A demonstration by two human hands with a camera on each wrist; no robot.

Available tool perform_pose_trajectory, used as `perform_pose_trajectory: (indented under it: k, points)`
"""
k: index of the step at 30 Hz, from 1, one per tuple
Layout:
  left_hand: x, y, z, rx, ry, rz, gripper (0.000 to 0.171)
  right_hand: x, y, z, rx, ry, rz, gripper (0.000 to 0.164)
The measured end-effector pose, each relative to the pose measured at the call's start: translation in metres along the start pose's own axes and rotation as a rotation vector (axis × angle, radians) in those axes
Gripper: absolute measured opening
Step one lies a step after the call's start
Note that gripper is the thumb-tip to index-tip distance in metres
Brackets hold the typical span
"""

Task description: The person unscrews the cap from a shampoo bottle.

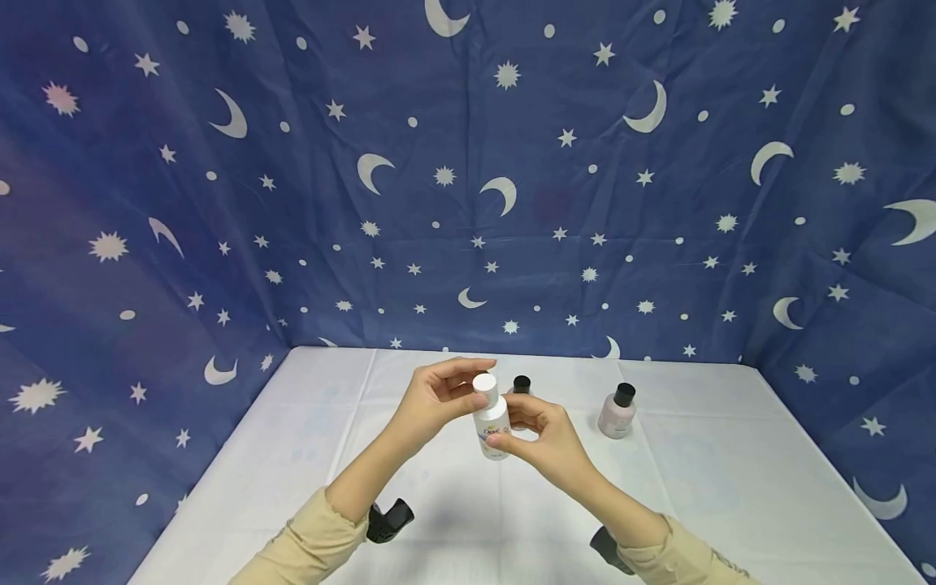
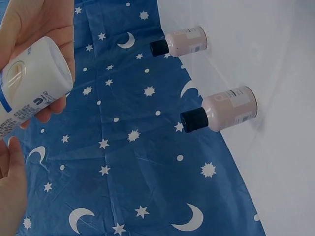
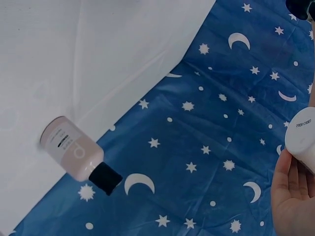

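Both hands hold a small white lotion bottle (image 1: 492, 422) labelled Dove above the table, nearly upright with its white cap (image 1: 485, 384) on top. My left hand (image 1: 441, 396) grips the cap between thumb and fingers. My right hand (image 1: 544, 431) holds the bottle's body, its thumb on the front and fingers round the side. The bottle's base shows in the left wrist view, and a printed code is on the base in the right wrist view.
Two pinkish bottles with black caps stand on the white-covered table (image 1: 292, 422): one (image 1: 617, 416) at the right, another partly behind my right hand, its black cap (image 1: 522, 382) showing. A blue curtain (image 1: 409, 195) with moons and stars hangs behind and at the sides.
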State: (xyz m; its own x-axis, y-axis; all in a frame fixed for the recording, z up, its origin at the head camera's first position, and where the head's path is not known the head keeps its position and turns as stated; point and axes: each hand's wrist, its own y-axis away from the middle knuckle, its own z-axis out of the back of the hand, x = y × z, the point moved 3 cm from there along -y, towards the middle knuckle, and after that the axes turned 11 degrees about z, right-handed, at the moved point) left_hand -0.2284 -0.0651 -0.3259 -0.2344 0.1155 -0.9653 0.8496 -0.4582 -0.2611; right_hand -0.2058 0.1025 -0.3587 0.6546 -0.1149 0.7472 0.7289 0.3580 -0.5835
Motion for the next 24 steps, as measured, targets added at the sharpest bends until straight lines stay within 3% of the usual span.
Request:
perform_pose_trajectory:
  k: [10,24]
  points:
    - [-0.003,-0.005,-0.005,0.027,0.009,-0.018,0.057,0.002,0.001,0.003,-0.013,-0.003,0.001,0.035]
    - [-0.002,0.002,0.006,0.301,-0.069,-0.041,0.05,0.0,0.0,-0.003,0.005,-0.039,-0.01,0.035]
